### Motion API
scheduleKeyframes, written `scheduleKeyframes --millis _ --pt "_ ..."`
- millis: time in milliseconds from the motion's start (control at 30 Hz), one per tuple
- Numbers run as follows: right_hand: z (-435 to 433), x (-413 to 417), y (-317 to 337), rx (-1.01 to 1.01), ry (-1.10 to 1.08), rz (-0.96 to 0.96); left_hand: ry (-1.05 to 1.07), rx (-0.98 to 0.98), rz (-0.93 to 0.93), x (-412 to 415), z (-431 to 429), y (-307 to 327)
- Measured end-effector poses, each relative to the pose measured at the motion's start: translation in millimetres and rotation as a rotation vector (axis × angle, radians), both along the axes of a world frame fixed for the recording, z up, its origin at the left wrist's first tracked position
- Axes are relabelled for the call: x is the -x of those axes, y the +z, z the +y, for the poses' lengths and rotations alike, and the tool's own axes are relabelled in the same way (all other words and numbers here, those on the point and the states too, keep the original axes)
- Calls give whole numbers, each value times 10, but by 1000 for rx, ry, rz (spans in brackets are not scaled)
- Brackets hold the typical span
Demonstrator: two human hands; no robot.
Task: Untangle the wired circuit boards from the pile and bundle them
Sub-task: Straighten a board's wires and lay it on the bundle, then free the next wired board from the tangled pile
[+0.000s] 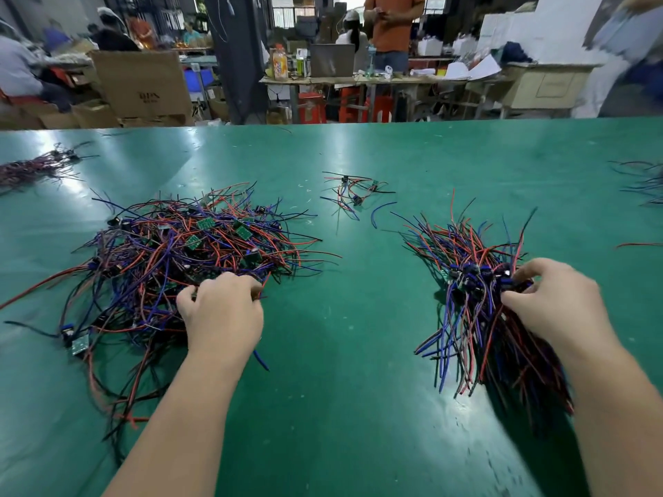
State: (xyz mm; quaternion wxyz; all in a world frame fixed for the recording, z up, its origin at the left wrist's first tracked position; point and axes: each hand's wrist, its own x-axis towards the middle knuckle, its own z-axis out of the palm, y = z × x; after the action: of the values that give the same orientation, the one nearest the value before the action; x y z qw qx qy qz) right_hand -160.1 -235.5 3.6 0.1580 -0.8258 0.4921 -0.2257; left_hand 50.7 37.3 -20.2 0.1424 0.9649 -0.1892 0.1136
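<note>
A tangled pile point(186, 252) of small green circuit boards with red, blue and black wires lies on the left of the green table point(351, 335). My left hand point(222, 313) reaches into its near right edge, fingers curled around wires there. On the right lies an aligned bundle point(477, 299) of wired boards, its dark components gathered at the middle. My right hand point(552, 306) pinches that bundle at the component cluster with thumb and fingers.
A few loose wired boards point(353, 193) lie at the table's centre back. Another wire bundle point(32, 166) sits far left, more wires point(642, 181) at the far right edge. Beyond the table are cartons, benches and people.
</note>
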Motion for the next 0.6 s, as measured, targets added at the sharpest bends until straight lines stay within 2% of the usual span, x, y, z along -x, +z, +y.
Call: scheduleKeyframes --millis 133,233,267,333,367,400,500,533,600 --pt "77 -46 -13 55 40 -9 -11 184 -83 30 9 65" --pt "281 -119 57 183 168 -268 -172 483 -91 90 -27 117" --pt "365 -158 86 123 242 -368 -267 578 -102 139 -60 151" --pt "574 -235 130 -169 447 -464 -449 728 -114 298 -144 217" --pt "688 -266 128 -341 572 -460 -537 832 -39 397 -189 231" --pt "795 -296 110 -497 691 -437 -625 967 132 501 -235 247" --pt "1002 -357 29 -786 908 -426 -774 1383 900 751 -355 292" --pt "1034 -369 5 -855 954 -464 -785 1471 1089 788 -375 298" --pt "1084 -384 -18 -939 1000 -527 -802 1558 1268 820 -380 315"
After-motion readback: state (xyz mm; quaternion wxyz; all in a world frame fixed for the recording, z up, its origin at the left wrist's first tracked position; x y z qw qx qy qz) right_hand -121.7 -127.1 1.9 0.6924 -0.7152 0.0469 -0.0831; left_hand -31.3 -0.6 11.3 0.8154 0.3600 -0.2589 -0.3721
